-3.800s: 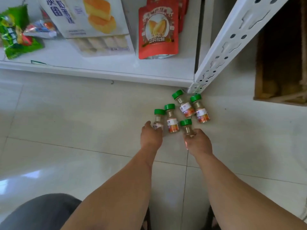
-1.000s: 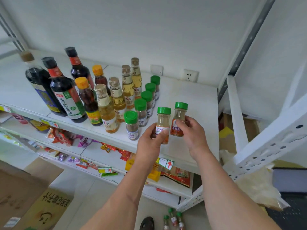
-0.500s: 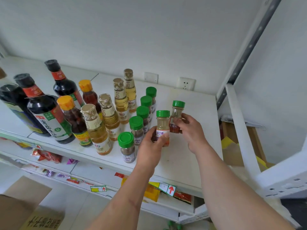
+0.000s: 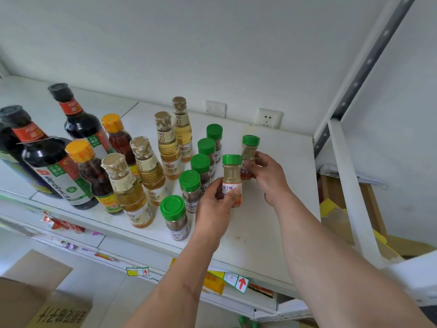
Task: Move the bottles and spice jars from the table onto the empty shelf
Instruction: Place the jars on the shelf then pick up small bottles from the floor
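Both grips are full: our left hand wraps a pale-filled spice jar by its labelled lower half, thumb across the front, and our right hand pinches a second jar low on its body, at about 1 o'clock from the first. Holding them low and upright leaves the green caps clear, which we judge suits setting them straight down. Whether either base already touches the white shelf we cannot tell. A diagonal file of five green-capped jars runs from 7 o'clock toward 12, just left of our hands; the two we hold line up as the start of a neighbouring file, likely to keep like with like. Vinegar bottles stand further toward 9 o'clock, then the dark sauce bottles. Bare shelf lies at 3 o'clock. Down at 6 o'clock, below the shelf edge, a green cap shows, so we judge more jars wait.
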